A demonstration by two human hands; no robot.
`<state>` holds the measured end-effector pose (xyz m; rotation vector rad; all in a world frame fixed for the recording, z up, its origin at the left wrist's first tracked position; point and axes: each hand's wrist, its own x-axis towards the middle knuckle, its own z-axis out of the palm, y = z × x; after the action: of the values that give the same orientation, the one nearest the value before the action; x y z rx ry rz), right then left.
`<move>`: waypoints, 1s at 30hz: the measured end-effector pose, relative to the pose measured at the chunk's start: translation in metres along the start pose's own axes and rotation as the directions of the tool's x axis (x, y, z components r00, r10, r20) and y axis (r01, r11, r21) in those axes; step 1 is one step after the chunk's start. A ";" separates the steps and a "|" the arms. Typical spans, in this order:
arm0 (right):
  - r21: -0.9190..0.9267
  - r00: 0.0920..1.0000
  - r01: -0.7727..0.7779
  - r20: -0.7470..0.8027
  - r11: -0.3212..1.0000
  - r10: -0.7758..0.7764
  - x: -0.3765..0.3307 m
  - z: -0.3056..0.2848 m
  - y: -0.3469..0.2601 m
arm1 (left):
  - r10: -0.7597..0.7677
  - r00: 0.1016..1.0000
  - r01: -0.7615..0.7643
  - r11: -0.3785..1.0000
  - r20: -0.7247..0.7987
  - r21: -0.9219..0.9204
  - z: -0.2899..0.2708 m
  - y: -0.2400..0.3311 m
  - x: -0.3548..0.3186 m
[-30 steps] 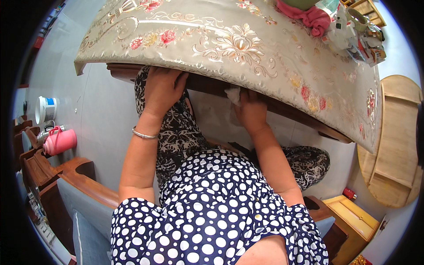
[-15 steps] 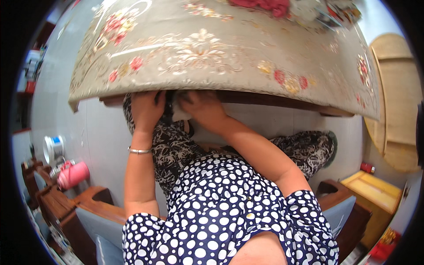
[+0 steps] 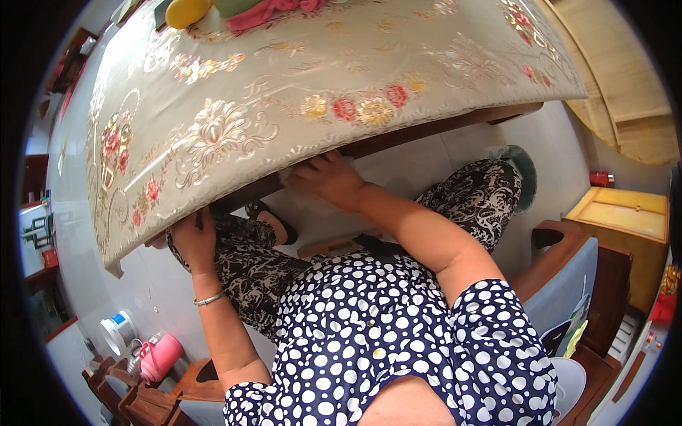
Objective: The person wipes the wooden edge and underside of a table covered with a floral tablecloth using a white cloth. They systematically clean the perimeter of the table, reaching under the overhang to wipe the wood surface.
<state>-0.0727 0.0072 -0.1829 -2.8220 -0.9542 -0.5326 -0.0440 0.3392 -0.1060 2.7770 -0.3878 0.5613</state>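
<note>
A table with a grey-beige floral tablecloth [image 3: 284, 142] stands in front of me, its dark wooden side rail [image 3: 419, 131] showing beneath the cloth's edge. My right hand [image 3: 330, 183] presses a whitish cloth [image 3: 302, 186], blurred and partly covered by the hand, against the rail. Its fingers point up toward the tablecloth's edge. Further left, my left hand [image 3: 194, 240] reaches to the table's edge, with its fingertips hidden there. A silver bangle [image 3: 208, 299] circles that wrist.
A green bin [image 3: 524, 177] stands beside my right knee. A pink thermos [image 3: 160, 356] and a white bucket [image 3: 118, 331] are on the floor at left. At right are a yellow wooden cabinet [image 3: 618, 213] and a round wooden board [image 3: 632, 99]. Chair arms flank me.
My view has turned, tilting the table. The right hand has moved right along the rail with the whitish cloth, away from the left hand, which stays near the edge at left.
</note>
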 end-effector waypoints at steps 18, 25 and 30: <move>-0.403 0.871 -0.438 0.031 0.804 0.491 -0.193 -0.097 0.195 | 0.021 0.990 -0.036 0.994 0.137 0.107 0.007 -0.018 0.000; -0.417 0.854 -0.490 -0.055 0.765 0.518 -0.191 -0.094 0.186 | -0.037 0.986 0.015 0.991 0.160 0.134 0.005 -0.010 0.002; -0.337 0.777 -0.610 -0.078 0.717 0.625 -0.180 -0.080 0.170 | 0.020 0.992 -0.031 0.996 0.128 0.085 0.002 -0.003 0.006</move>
<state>-0.1263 -0.2471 -0.1729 -3.1988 0.1571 -0.5849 -0.0368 0.3405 -0.1059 2.9045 -0.4366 0.4171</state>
